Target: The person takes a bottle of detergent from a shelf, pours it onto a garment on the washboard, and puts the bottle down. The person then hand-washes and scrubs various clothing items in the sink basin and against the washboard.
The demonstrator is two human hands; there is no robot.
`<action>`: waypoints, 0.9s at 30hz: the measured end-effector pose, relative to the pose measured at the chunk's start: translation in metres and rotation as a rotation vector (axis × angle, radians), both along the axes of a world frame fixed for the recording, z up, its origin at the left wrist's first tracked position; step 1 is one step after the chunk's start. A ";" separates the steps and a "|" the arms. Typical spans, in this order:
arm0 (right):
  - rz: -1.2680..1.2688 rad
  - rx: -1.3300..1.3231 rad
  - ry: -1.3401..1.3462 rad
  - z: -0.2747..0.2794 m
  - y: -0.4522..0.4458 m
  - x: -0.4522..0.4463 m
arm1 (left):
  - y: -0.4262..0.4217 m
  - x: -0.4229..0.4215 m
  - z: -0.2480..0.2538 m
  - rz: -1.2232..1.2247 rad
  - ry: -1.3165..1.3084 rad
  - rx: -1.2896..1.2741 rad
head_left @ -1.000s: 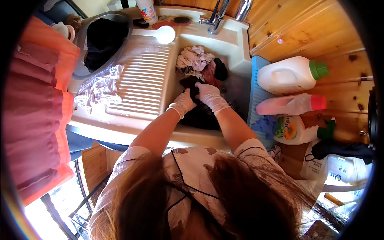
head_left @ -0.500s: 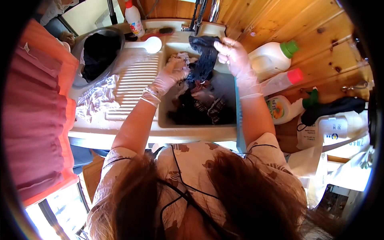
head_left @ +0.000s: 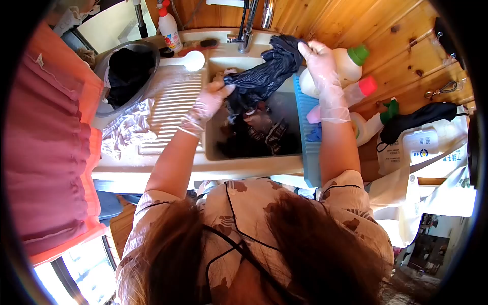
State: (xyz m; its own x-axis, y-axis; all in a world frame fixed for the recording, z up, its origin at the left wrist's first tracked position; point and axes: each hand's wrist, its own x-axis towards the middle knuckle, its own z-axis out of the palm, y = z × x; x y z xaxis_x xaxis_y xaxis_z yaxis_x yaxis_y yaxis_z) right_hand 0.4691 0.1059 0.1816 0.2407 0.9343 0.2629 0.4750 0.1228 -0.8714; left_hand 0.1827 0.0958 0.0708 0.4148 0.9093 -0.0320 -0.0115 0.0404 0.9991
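A dark, wet, crumpled piece of clothing (head_left: 267, 73) stretches between my hands over the sink (head_left: 254, 161). My left hand (head_left: 209, 101), in a thin clear glove, is closed on its left end. The right end is gripped by my right hand (head_left: 321, 61), gloved the same way and held higher, near the far right corner of the sink. Below, more wet laundry (head_left: 264, 134), dark with some striped and reddish cloth, lies in the basin. What exact garment I hold cannot be made out.
A grey tub (head_left: 152, 56) of dark clothes stands left, beside pale cloth (head_left: 129, 127) on the ribbed drainboard (head_left: 173, 109). A faucet (head_left: 245, 41) rises behind the sink. A blue washboard (head_left: 311, 152) and several bottles, one green-capped (head_left: 348, 68), line the right side.
My right hand has moved right, drawing the dark garment out wide. My left hand has shifted from the pale cloth side onto the garment's left end. The blue washboard shows more.
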 end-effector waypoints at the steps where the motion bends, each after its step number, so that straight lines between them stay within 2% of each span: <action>1: -0.031 -0.043 -0.065 -0.021 0.000 0.008 | -0.005 -0.013 0.010 0.003 0.091 -0.022; 2: -0.095 -0.054 -0.077 -0.048 0.001 0.011 | -0.007 -0.019 0.003 0.009 -0.141 -0.152; 3: -0.135 -0.202 -0.313 -0.038 -0.016 -0.003 | -0.007 -0.023 0.001 0.018 -0.376 -0.275; 5: -0.109 -0.155 -0.131 -0.119 -0.001 0.007 | -0.010 -0.025 0.000 0.005 -0.450 -0.356; 7: -0.043 -0.439 0.181 -0.139 -0.016 -0.013 | -0.011 -0.020 -0.006 -0.028 -0.595 -0.494; 8: 0.017 -0.367 0.262 -0.151 -0.025 -0.026 | -0.010 -0.015 -0.013 0.003 -0.608 -0.646; 9: 0.078 -0.294 0.340 -0.158 -0.036 -0.040 | -0.013 -0.012 -0.009 -0.071 -0.660 -0.691; 11: 0.180 -0.578 0.556 -0.128 -0.066 -0.072 | -0.026 -0.003 0.000 -0.225 -0.764 -0.781; 12: 0.278 -0.678 0.555 -0.129 -0.073 -0.081 | -0.027 -0.001 -0.015 -0.321 -0.989 -0.891; 13: 0.408 -0.699 0.713 -0.133 -0.079 -0.088 | -0.028 0.000 -0.031 -0.429 -1.188 -1.019; 15: 0.477 -0.796 0.784 -0.150 -0.079 -0.086 | -0.033 0.002 -0.037 -0.287 -0.850 -0.894; 18: 0.369 -0.972 1.196 -0.163 -0.090 -0.094 | -0.044 -0.006 -0.026 -0.296 -0.838 -0.868; 19: 0.346 -0.914 1.235 -0.162 -0.095 -0.096 | -0.042 -0.007 -0.033 -0.342 -0.867 -0.910; 21: 0.297 -0.808 1.322 -0.154 -0.097 -0.098 | -0.057 -0.009 -0.003 -0.044 -0.585 -0.792; 22: 0.273 -0.757 1.372 -0.161 -0.092 -0.094 | -0.054 -0.013 -0.007 -0.139 -0.658 -0.850; 23: 0.265 -0.675 1.369 -0.151 -0.090 -0.093 | -0.053 -0.014 -0.013 -0.120 -0.710 -0.812; 25: 0.306 -0.564 1.446 -0.138 -0.084 -0.084 | -0.053 -0.015 -0.015 0.030 -0.666 -0.763; 26: 0.284 -0.535 1.470 -0.131 -0.081 -0.079 | -0.062 -0.018 0.006 0.164 -0.609 -0.776; 27: 0.260 -0.503 1.495 -0.127 -0.078 -0.072 | -0.061 -0.021 -0.002 0.099 -0.679 -0.804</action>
